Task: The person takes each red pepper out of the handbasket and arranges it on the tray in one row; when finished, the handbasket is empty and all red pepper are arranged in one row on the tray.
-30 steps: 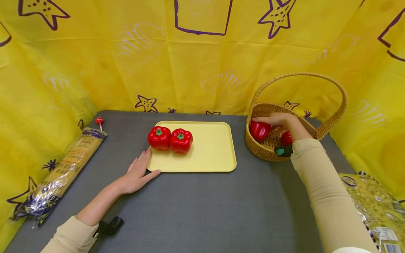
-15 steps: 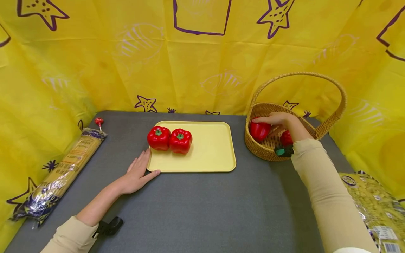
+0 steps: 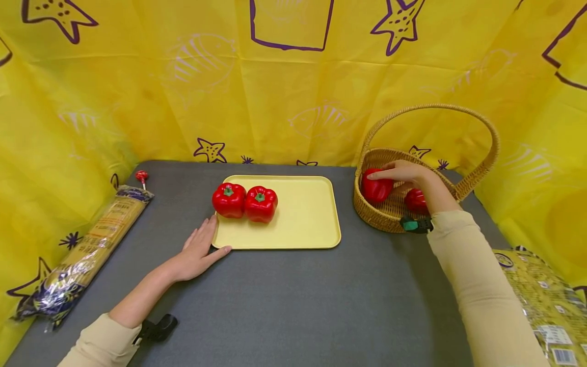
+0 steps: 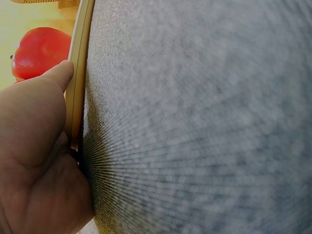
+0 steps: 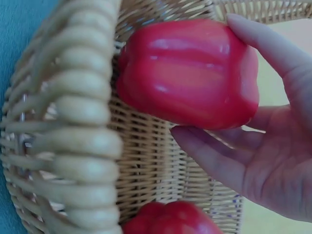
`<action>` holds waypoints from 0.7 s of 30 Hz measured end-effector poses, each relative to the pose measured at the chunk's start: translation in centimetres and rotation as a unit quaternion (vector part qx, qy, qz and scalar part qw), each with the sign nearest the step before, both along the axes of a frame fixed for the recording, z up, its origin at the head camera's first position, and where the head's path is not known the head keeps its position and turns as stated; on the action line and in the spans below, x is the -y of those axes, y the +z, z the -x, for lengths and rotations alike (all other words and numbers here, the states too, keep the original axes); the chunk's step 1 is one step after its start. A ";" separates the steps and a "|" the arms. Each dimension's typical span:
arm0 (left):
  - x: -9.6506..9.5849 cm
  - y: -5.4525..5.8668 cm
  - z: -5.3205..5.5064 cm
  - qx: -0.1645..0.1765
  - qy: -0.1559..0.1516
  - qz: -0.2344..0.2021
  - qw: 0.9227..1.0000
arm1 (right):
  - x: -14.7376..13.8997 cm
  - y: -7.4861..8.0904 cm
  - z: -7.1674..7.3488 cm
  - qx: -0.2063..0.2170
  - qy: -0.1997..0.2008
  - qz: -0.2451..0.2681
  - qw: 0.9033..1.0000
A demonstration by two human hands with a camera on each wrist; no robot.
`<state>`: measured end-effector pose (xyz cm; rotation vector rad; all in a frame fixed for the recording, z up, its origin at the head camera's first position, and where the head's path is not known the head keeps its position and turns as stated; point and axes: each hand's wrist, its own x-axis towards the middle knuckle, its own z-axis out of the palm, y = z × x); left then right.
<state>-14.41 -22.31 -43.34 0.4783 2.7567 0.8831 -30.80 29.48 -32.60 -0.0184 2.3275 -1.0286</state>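
My left hand (image 3: 196,257) lies flat by the near left corner of the yellow tray (image 3: 312,219). Its fingers stretch along the left side, and the thumb touches the front rim (image 4: 76,92). Two red bell peppers with green stems stand side by side on the tray: a left one (image 3: 229,200) and a right one (image 3: 261,204). Inside the wicker basket (image 3: 378,218), my right hand (image 3: 405,173) holds another red bell pepper (image 5: 190,73) between thumb and fingers. That pepper's underside is hidden. One more red bell pepper (image 3: 416,201) lies in the basket beneath the wrist.
The basket's tall handle (image 3: 433,107) arches over the right hand. A long pack of dry noodles (image 3: 98,239) lies at the left, with a red lollipop (image 3: 142,177) beyond it. A clear printed bag (image 3: 545,300) sits at the right edge. Yellow patterned cloth (image 3: 284,102) surrounds the grey table.
My right hand and wrist have shifted slightly, showing more of the pepper beneath the wrist. The pepper in the hand has tilted a little. My left hand stays in place.
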 end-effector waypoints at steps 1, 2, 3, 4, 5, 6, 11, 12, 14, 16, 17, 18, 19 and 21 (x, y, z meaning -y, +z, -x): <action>0.0 0.0 0.0 0.000 0.000 0.000 1.000 | 0.0 0.0 0.0 -0.005 -0.006 0.004 1.000; 0.0 0.0 0.0 0.000 0.000 0.000 1.000 | 0.0 0.0 -0.1 -0.010 -0.011 0.008 1.000; 0.0 0.0 0.0 0.000 0.000 0.001 1.000 | 0.0 0.0 -0.2 -0.016 -0.014 0.012 1.000; 0.0 0.0 0.0 0.000 0.000 0.001 1.000 | 0.0 0.0 -0.3 -0.023 -0.016 0.015 1.000; 0.0 0.0 0.0 0.000 0.000 0.001 1.000 | 0.0 0.1 -0.4 -0.031 -0.018 0.017 0.999; 0.0 0.0 0.0 0.000 -0.001 0.001 1.000 | 0.1 0.1 -0.6 -0.039 -0.019 0.018 0.999; 0.0 0.1 0.0 0.000 0.000 -0.001 1.000 | 0.4 0.6 -1.3 -0.091 -0.022 0.003 0.996; 0.0 0.1 0.0 0.000 0.000 -0.001 1.000 | 0.5 0.6 -1.5 -0.107 -0.023 -0.009 0.994; 0.0 0.1 0.0 0.000 0.000 -0.001 1.000 | 0.6 0.8 -1.8 -0.142 -0.025 -0.036 0.989; 0.0 0.0 0.0 0.001 -0.001 0.000 1.000 | 0.7 0.9 -2.0 -0.176 -0.025 -0.066 0.982; 0.1 0.0 0.0 0.001 -0.001 0.000 1.000 | 0.8 0.9 -2.2 -0.191 -0.028 -0.079 0.978; 0.1 0.0 0.0 0.001 -0.001 0.001 1.000 | 0.8 0.9 -2.3 -0.202 -0.033 -0.087 0.975; 0.1 -0.1 0.1 0.001 -0.001 0.002 1.000 | 0.9 0.8 -2.3 -0.212 -0.039 -0.090 0.972; 0.1 -0.1 0.1 0.002 0.000 0.001 1.000 | 1.0 0.7 -2.5 -0.229 -0.058 -0.090 0.968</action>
